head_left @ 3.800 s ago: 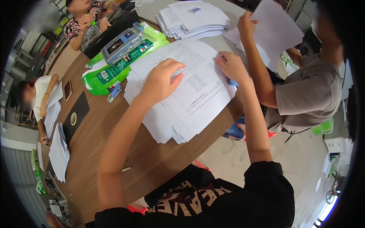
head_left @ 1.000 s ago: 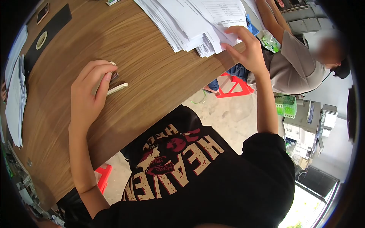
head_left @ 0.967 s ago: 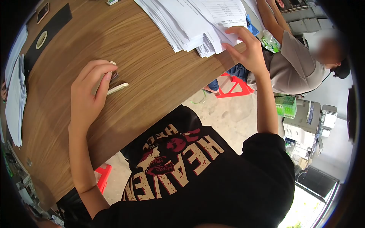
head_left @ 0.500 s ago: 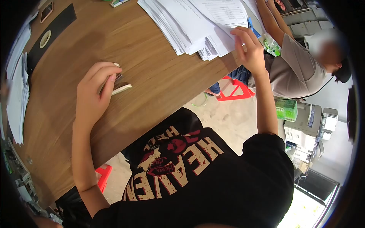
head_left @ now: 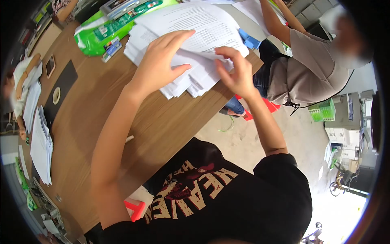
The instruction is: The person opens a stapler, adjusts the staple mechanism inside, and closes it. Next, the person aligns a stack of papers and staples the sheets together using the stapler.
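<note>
A thick stack of printed papers (head_left: 195, 24) lies near the table's far right corner, its lower sheets fanned unevenly. Over its near left part is my left hand (head_left: 160, 63), empty, with thumb and fingers spread apart. My right hand (head_left: 239, 73) is at the stack's right side, its fingers and thumb curled about the raised edge of a top sheet of paper (head_left: 203, 55). How firmly it grips is hard to see. A small cream-coloured stick-like piece (head_left: 129, 139) shows beside my left forearm, which may hide more of it.
A green-and-white package (head_left: 91, 38) stands behind the stack, with a blue clip-like object (head_left: 249, 39) to the right. A tape roll (head_left: 56, 95), a phone (head_left: 50, 66) and more papers (head_left: 40, 142) are at left. A person in a grey-brown shirt (head_left: 313, 65) sits at right; another is far left.
My left hand has left the cream-coloured pieces and moved up and right over the stack. My right hand stays by the raised sheet. The view has shifted, showing more of the table's far side.
</note>
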### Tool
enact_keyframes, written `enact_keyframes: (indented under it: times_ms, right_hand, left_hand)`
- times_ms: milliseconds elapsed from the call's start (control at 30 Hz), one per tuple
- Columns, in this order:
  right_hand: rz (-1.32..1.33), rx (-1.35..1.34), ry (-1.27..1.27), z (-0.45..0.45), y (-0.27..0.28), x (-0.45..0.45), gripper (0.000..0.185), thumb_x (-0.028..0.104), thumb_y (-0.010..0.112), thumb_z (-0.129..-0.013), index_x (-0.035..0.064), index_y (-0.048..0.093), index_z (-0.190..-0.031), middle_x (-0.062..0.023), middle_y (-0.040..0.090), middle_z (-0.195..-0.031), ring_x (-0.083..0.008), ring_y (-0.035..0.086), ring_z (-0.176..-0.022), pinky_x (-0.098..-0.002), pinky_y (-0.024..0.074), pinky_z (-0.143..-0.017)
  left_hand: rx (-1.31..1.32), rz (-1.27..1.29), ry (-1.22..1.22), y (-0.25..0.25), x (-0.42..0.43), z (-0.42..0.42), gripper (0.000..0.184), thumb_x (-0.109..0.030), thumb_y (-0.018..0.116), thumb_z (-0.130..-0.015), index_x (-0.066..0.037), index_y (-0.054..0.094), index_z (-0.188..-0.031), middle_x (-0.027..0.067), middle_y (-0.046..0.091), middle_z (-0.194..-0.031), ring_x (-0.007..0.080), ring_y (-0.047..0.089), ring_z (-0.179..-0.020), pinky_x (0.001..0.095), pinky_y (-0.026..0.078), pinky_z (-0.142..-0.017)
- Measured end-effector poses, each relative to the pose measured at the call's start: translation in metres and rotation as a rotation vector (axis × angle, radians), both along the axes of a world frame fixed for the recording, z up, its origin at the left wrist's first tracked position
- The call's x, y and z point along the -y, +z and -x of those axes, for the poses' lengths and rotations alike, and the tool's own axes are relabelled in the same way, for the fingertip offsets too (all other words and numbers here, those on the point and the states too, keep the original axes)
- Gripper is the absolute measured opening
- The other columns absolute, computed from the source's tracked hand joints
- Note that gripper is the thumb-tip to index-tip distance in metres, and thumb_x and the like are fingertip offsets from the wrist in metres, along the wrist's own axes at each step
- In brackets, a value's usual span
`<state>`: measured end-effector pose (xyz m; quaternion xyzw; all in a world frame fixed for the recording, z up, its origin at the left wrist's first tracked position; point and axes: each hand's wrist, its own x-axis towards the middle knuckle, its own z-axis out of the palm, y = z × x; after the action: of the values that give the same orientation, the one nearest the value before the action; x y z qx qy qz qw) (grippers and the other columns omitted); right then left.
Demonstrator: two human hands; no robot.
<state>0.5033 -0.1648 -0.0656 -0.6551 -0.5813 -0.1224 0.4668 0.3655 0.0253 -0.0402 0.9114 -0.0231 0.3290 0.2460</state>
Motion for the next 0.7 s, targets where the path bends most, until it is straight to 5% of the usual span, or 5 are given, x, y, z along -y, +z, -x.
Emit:
enact_keyframes:
  times_ms: [267,367,500,633,700]
  right_hand:
    - [-0.131,-0.119,0.039,-0.003,0.000,0.008,0.037,0.003,0.068,-0.080,0.0025,0.054,-0.114,-0.0112,0.064,-0.108,-0.0252,0.063,-0.094,-0.0339,0.0513,-0.084]
    - [-0.378,-0.088,-0.047,-0.016,-0.001,0.016,0.053,0.016,0.075,-0.077,-0.0006,0.049,-0.120,-0.0164,0.058,-0.117,-0.0300,0.056,-0.110,-0.0391,0.0421,-0.096]
    - [-0.521,-0.122,-0.259,-0.030,0.027,0.010,0.077,0.021,0.075,-0.077,0.0006,0.032,-0.138,-0.0156,0.033,-0.145,-0.0297,0.038,-0.131,-0.0457,0.0300,-0.108]
    - [-0.223,-0.272,0.236,-0.034,0.077,-0.039,0.098,0.028,0.084,-0.070,0.0024,0.027,-0.146,-0.0156,0.035,-0.147,-0.0267,0.034,-0.137,-0.0465,0.0290,-0.110]
    - [-0.065,-0.478,0.529,-0.004,0.100,-0.072,0.070,0.023,0.082,-0.073,0.0023,0.049,-0.132,-0.0126,0.056,-0.128,-0.0222,0.051,-0.120,-0.0371,0.0390,-0.102]
  left_hand:
    - [-0.197,-0.140,-0.247,-0.009,-0.017,-0.040,0.046,0.013,0.052,-0.070,-0.005,0.069,-0.109,0.0107,0.067,-0.113,0.0284,0.061,-0.112,0.0392,0.046,-0.098]
    - [0.050,-0.088,-0.092,0.015,-0.024,-0.031,0.045,0.010,0.052,-0.069,-0.007,0.069,-0.107,0.0107,0.069,-0.106,0.0286,0.066,-0.097,0.0353,0.053,-0.084]
    - [0.290,0.104,0.282,0.061,-0.039,0.011,0.019,-0.006,0.061,-0.088,0.000,0.069,-0.104,0.0064,0.070,-0.094,0.0119,0.061,-0.077,0.0247,0.048,-0.070]
    - [0.532,0.256,0.335,0.096,-0.049,0.067,0.021,-0.014,0.061,-0.095,0.005,0.067,-0.101,0.0027,0.067,-0.091,0.0058,0.055,-0.079,0.0214,0.045,-0.069]
    - [0.533,0.296,0.372,0.102,-0.052,0.098,0.023,-0.015,0.060,-0.096,0.006,0.065,-0.104,0.0048,0.066,-0.098,0.0074,0.056,-0.086,0.0221,0.045,-0.075]
